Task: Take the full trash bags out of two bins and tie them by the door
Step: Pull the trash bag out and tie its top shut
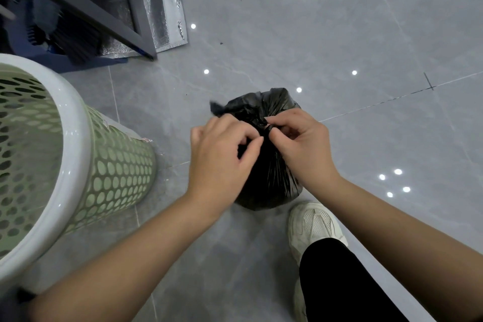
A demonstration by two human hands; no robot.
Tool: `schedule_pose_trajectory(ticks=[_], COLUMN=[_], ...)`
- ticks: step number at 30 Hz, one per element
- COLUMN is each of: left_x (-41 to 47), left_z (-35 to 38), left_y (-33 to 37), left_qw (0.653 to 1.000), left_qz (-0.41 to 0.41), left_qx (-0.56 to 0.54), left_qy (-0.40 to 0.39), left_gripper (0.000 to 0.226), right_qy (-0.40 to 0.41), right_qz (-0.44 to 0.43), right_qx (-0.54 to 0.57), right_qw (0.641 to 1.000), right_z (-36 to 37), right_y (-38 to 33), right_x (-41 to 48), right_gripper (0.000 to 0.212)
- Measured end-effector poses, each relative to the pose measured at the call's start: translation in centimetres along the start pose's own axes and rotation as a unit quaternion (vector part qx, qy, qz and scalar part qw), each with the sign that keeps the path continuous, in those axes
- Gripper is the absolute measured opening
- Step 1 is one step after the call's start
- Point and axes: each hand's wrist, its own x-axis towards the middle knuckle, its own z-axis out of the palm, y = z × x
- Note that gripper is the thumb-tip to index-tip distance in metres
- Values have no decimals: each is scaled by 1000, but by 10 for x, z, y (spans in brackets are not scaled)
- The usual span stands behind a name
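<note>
While both hands (222, 154) (300, 144) pinch its gathered neck, the black trash bag (271, 185) sits bulging.

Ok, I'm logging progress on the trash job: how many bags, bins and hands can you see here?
trash bag: 1
bin: 1
hands: 2, left hand and right hand
Total: 4

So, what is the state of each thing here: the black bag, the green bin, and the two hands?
black trash bag: standing on the floor, neck gathered, being tied.
green bin: upright, no bag seen inside.
left hand: grips the bag's neck.
right hand: pinches the bag's neck.
</note>
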Motion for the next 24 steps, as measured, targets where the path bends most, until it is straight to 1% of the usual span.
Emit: schedule_pose_trajectory(ticks=[3, 7, 12, 15, 17, 20, 24], left_x=[3, 5, 9, 13, 15, 21, 31], left_z=[13, 21, 24, 23, 21, 18, 13], left_y=[6, 8, 11, 6, 3, -1, -7], left_qw=[998, 995, 991, 992, 993, 993, 990], left_qz=[-55, -82, -99, -90, -74, -52, -13], left_qx=[-20, -57, -93, -93, -90, -101, -123], left_qy=[1, 18, 19, 13, -1, -29, -65], left_gripper=[7, 8, 9, 10, 8, 7, 8], right_qy=[14, 29, 14, -17, -40, -93, -190], right_qz=[26, 78, 99, 96, 114, 183, 234], right_qx=[11, 22, -3, -18, -2, 86, 194], right_qw=[999, 996, 995, 995, 993, 975, 934], right_z=[1, 2, 6, 1, -4, -13, -27], right_y=[-3, -3, -4, -6, -8, -11, -16], right_x=[-2, -2, -4, -4, -6, -8, -2], right_gripper=[27, 25, 18, 14, 15, 5, 9])
